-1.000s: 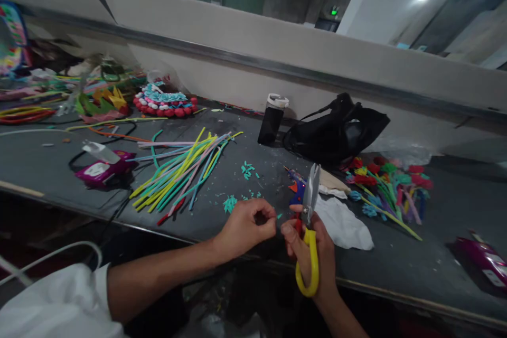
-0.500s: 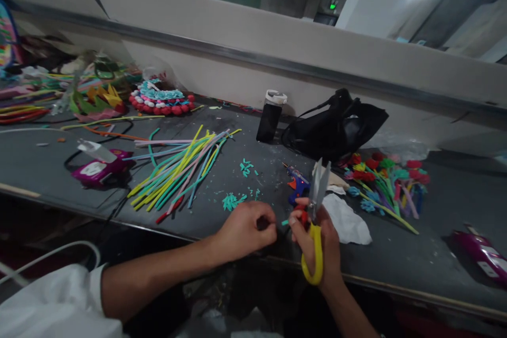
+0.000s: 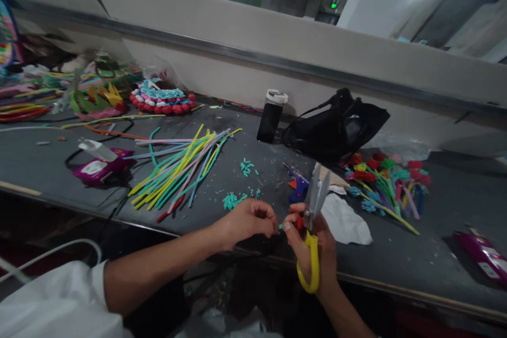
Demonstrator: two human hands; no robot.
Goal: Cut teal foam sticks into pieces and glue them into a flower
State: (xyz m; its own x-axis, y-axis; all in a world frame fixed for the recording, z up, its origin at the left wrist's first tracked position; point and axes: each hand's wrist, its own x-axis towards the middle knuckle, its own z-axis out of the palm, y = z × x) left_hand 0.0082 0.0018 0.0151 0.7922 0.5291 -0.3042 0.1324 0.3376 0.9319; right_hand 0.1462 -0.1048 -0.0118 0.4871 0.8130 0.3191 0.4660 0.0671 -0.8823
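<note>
Yellow-handled scissors (image 3: 317, 193) stand in my right hand (image 3: 325, 251), blades upward and slightly apart, fingers wrapped around them. A small green piece (image 3: 281, 226) pokes out at the thumb and fingertip of that hand, beside something red (image 3: 300, 223) partly hidden by the fingers. My left hand (image 3: 251, 222) is closed in a pinch close to the green piece; whatever its fingertips hold is hidden. Just beyond the left hand lies a pile of short green cut pieces (image 3: 232, 200), with a smaller green pile (image 3: 246, 167) behind it.
Fuzzy coloured stems (image 3: 186, 169) lie to the left, near a purple tool (image 3: 101, 166). A blue glue gun (image 3: 299, 190), white cloth (image 3: 344, 222), and fuzzy flowers (image 3: 390, 179) are on the right. Behind stand a bottle (image 3: 270, 119) and a black bag (image 3: 336, 129). Another purple device (image 3: 483, 256) sits far right.
My right hand has shifted slightly left and down with the scissors, bringing the green piece closer to my left hand. The left fingertips have drawn closer together.
</note>
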